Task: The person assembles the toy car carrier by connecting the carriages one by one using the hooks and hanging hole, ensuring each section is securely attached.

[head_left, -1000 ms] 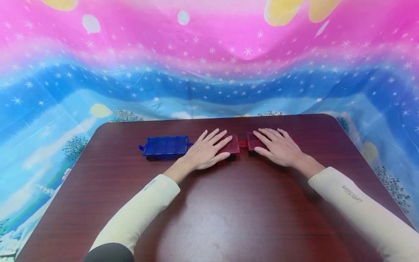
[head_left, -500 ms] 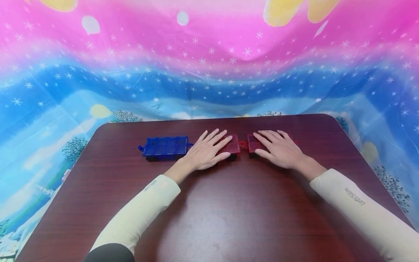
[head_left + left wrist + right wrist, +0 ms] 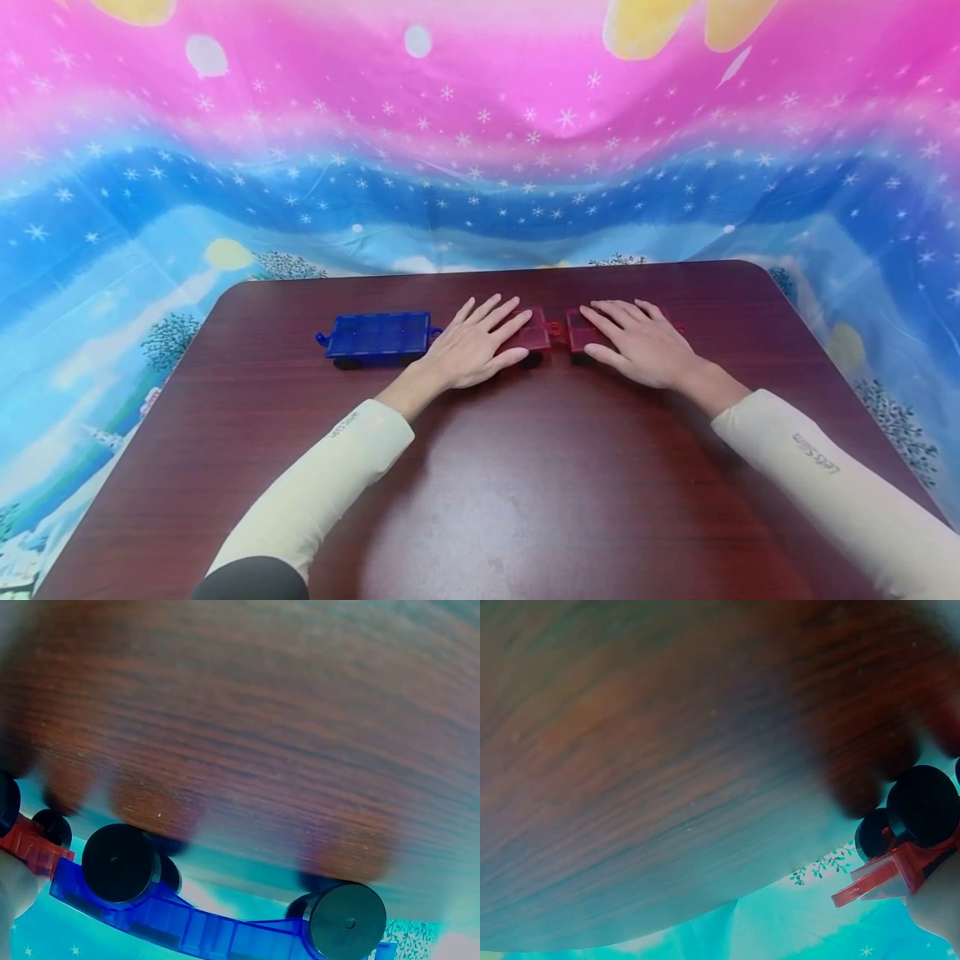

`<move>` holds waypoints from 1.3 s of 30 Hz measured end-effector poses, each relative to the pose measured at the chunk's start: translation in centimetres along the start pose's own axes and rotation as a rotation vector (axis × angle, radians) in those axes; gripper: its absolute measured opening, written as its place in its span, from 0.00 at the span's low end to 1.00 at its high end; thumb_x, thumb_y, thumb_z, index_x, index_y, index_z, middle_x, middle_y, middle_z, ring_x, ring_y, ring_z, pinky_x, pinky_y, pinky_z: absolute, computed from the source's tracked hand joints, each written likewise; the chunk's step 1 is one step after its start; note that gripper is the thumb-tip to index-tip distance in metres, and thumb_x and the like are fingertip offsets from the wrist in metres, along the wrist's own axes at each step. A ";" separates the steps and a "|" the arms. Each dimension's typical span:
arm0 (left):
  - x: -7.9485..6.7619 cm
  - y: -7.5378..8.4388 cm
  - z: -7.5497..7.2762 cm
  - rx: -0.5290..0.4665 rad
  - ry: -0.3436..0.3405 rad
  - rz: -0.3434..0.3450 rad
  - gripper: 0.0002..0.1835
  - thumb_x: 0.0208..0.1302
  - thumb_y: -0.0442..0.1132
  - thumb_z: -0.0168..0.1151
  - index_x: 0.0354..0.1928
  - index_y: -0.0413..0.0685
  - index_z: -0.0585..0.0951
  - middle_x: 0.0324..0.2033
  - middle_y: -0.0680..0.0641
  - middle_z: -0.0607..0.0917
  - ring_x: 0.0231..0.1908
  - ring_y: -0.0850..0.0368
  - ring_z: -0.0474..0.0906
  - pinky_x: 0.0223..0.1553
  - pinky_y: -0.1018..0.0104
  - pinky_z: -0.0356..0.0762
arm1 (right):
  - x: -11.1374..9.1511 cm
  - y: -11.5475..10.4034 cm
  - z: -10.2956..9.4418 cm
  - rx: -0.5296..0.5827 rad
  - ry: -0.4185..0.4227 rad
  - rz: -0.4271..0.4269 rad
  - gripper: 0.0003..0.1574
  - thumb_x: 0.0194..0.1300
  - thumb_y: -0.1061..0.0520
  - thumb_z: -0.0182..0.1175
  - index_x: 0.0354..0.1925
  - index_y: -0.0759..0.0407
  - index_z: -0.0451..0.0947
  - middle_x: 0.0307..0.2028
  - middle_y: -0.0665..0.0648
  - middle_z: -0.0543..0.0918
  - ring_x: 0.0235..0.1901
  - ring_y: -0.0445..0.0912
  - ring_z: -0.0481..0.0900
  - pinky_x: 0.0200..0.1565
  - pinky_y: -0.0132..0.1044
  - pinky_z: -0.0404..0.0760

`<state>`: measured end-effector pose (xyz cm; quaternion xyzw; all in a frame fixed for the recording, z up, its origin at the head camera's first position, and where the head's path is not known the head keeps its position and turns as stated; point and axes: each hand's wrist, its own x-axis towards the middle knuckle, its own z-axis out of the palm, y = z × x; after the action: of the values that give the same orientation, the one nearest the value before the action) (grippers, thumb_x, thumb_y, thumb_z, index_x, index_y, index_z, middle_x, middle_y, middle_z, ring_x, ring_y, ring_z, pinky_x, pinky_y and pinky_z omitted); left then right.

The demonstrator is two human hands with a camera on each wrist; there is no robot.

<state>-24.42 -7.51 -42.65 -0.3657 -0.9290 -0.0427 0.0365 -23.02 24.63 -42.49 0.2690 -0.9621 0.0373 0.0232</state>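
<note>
Left hand (image 3: 476, 342) lies spread on one red car (image 3: 536, 332), right hand (image 3: 637, 340) spread on another red car (image 3: 579, 328), fingers fairly straight, neither gripping! Both cars line up on the table (image 3: 487, 500), blue car (image 3: 380, 335) (black-wheeled, too) at the left end.

The blue wagon (image 3: 378, 335) and two red wagons (image 3: 537, 335) have black wheels (image 3: 346, 922), the reddish-brown table (image 3: 480, 467) dark streaks.
</note>
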 end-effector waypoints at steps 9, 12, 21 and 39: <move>0.0 -0.1 0.0 0.009 -0.010 0.007 0.38 0.76 0.69 0.35 0.82 0.66 0.50 0.80 0.52 0.50 0.79 0.47 0.43 0.76 0.44 0.39 | 0.0 0.0 0.1 0.005 0.010 -0.002 0.48 0.73 0.27 0.46 0.80 0.48 0.54 0.76 0.59 0.61 0.74 0.58 0.56 0.70 0.65 0.49; -0.1 -0.2 -0.1 0.002 -0.017 0.008 0.38 0.76 0.69 0.34 0.82 0.66 0.50 0.80 0.52 0.51 0.79 0.47 0.43 0.76 0.45 0.38 | 0.0 -0.1 0.1 0.012 0.017 -0.004 0.48 0.74 0.27 0.46 0.80 0.48 0.55 0.76 0.59 0.61 0.74 0.58 0.56 0.71 0.65 0.49; -0.1 -0.3 0.1 -0.024 -0.034 0.015 0.38 0.75 0.70 0.33 0.82 0.67 0.49 0.80 0.52 0.49 0.79 0.46 0.41 0.76 0.45 0.36 | -0.2 0.0 0.3 0.011 0.019 0.003 0.49 0.73 0.25 0.45 0.80 0.48 0.56 0.77 0.59 0.60 0.76 0.58 0.54 0.71 0.64 0.48; -0.1 -0.2 -0.1 -0.003 -0.039 0.018 0.38 0.75 0.70 0.33 0.82 0.66 0.50 0.80 0.53 0.49 0.79 0.46 0.42 0.76 0.44 0.38 | -0.2 0.1 0.3 -0.005 0.027 -0.005 0.49 0.73 0.25 0.44 0.80 0.48 0.55 0.77 0.59 0.59 0.76 0.58 0.54 0.71 0.64 0.49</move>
<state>-24.51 -7.71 -42.57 -0.3751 -0.9261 -0.0366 0.0182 -22.93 24.82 -42.76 0.2708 -0.9612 0.0387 0.0371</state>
